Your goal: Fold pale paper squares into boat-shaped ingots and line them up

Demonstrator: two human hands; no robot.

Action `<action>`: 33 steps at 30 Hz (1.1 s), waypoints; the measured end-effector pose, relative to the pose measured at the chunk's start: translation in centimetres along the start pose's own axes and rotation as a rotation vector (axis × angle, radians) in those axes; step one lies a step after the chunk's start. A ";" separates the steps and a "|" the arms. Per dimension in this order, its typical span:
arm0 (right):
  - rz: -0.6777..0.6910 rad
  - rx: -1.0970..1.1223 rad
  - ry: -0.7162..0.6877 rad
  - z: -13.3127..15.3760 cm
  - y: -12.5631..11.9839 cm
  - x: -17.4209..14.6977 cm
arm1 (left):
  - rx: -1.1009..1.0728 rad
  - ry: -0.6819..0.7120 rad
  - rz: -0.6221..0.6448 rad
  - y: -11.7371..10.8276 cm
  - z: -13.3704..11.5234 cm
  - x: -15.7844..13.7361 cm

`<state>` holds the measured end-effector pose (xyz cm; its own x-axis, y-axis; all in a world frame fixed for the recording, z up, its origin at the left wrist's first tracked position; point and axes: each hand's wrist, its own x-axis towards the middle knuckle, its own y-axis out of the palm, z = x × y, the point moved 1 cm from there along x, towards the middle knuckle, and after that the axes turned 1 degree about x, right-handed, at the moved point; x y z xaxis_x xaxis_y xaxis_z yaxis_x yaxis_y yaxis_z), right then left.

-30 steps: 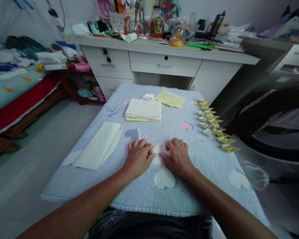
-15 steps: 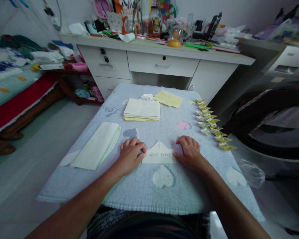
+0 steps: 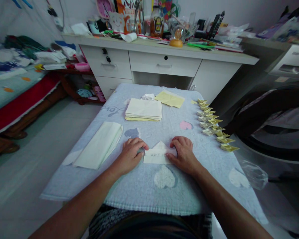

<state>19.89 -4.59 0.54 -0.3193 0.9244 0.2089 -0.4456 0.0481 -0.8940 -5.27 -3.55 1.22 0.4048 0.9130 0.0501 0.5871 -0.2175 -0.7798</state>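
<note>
A small folded sheet of paper point(image 3: 155, 159) lies flat before me, with a pointed top and a straight lower band bearing faint print. My left hand point(image 3: 132, 154) rests at its left end, fingers curled, thumb and forefinger meeting on the edge. At the right end, my right hand point(image 3: 183, 152) has its thumb on the band and its bent fingers behind, covering that corner. Beyond my hands sits a stack of white and yellow paper point(image 3: 144, 109). A larger folded pale sheet point(image 3: 99, 146) lies to the left.
Several folded paper boats point(image 3: 209, 122) line the right side of the cloth-covered table point(image 3: 139, 196). A yellow sheet point(image 3: 169, 99) and a crumpled white tissue point(image 3: 148, 97) lie at the back. Behind stands a cluttered white desk point(image 3: 164, 63); a washing machine point(image 3: 286, 73) is on the right.
My right hand has slid left along the folded paper, and its thumb now lies further over the band. My left hand stays at the left end. The view has shifted slightly.
</note>
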 end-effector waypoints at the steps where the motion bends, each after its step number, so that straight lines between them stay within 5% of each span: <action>1: 0.000 -0.010 -0.002 0.1 0.1 0.0 | -0.029 0.002 -0.019 0.0 0.1 0.1; 6: 0.004 0.009 -0.017 0.0 0.3 0.0 | -0.120 0.025 -0.111 0.1 0.4 0.4; 14: 0.007 0.039 -0.020 0.1 0.4 0.0 | 0.140 0.013 -0.129 0.8 -0.5 0.0; 21: 0.017 0.054 0.003 0.4 0.5 0.3 | 0.145 0.001 -0.101 1.2 -0.5 0.3; 29: 0.053 0.268 0.059 1.1 -0.8 0.9 | -0.170 -0.002 -0.082 0.7 -1.2 0.4; 33: 0.106 0.659 0.177 1.5 -1.7 1.9 | -0.444 -0.076 -0.135 0.7 -0.6 0.4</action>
<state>18.78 -3.49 3.04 -0.2733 0.9618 0.0158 -0.8527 -0.2346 -0.4668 -4.26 -3.51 1.02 0.2615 0.9623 0.0742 0.8806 -0.2065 -0.4265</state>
